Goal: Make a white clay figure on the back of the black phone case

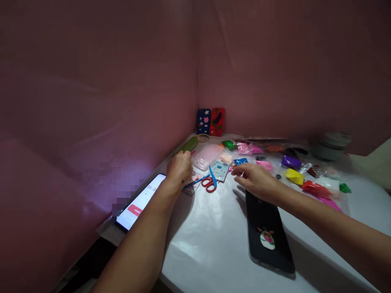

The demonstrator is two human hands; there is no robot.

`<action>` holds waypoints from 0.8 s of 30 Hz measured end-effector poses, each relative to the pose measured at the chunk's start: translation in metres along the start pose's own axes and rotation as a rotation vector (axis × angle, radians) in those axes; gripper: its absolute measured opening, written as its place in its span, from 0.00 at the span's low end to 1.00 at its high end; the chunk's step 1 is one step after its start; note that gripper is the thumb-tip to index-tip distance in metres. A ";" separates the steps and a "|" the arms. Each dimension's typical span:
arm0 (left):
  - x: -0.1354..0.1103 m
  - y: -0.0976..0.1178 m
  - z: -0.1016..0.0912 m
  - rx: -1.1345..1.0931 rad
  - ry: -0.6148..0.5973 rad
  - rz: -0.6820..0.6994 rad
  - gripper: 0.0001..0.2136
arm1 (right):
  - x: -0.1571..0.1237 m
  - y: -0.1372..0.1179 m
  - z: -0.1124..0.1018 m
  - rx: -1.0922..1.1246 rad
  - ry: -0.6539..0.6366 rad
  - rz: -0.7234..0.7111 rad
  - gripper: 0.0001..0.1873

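Note:
My left hand (179, 167) is closed over the back left of the table, beside a clear pouch of small pieces (190, 189); its fingertips are hidden, so I cannot make out what they hold. My right hand (255, 181) hovers over the far end of a black phone case (269, 252), its thumb and fingers apart with nothing visible between them. A white, green and pink decoration (267, 239) sits on the case. Between my hands lie red-handled scissors with blue blades (210, 182) and a pale blue printed card (219, 169). A blue packet (241, 161) is just beyond my right fingertips.
A lit phone with a timer (140, 203) lies by the left wall. Bright clay packets, including yellow (295, 176), purple (291, 162) and red (316, 189), spread across the right. A blue case (203, 121) and a red case (218, 122) lean in the corner.

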State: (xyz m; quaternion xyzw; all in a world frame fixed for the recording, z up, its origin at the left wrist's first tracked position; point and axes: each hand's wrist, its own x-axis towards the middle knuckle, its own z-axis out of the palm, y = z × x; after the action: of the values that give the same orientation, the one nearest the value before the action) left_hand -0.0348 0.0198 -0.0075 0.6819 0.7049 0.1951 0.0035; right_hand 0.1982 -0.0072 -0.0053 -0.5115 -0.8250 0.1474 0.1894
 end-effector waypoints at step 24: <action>0.006 -0.018 -0.002 0.059 0.037 -0.041 0.13 | 0.056 -0.064 0.065 -0.352 -0.208 -0.597 0.20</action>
State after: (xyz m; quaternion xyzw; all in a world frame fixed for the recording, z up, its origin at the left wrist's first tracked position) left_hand -0.0528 0.0250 -0.0093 0.6633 0.7242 0.1867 -0.0259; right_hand 0.0949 0.0121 -0.0255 -0.2551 -0.9657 -0.0072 0.0482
